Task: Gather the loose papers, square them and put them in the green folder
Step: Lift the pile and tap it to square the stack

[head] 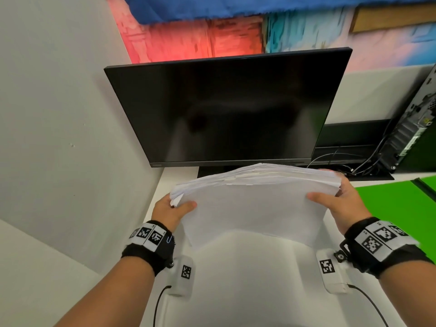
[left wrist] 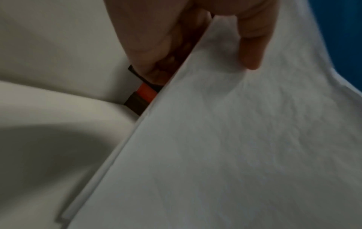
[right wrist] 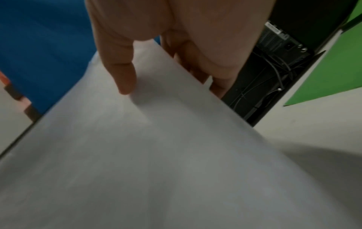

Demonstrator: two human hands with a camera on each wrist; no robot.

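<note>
A thick stack of white papers (head: 254, 204) stands on edge on the white desk, tilted toward me, its top edges uneven. My left hand (head: 172, 208) grips the stack's left side, thumb on the near face and fingers behind. My right hand (head: 339, 199) grips the right side the same way. In the left wrist view the thumb lies on the paper stack (left wrist: 235, 139); the right wrist view shows my thumb on the sheet (right wrist: 156, 155) and fingers behind its edge. The green folder (head: 398, 206) lies flat on the desk to the right; it also shows as a green folder (right wrist: 323, 77) beside the stack.
A dark monitor (head: 226, 109) stands just behind the papers. A black computer case (head: 412, 128) with cables sits at the back right. A white partition wall (head: 59, 126) bounds the left side. The desk (head: 247, 279) in front of the stack is white.
</note>
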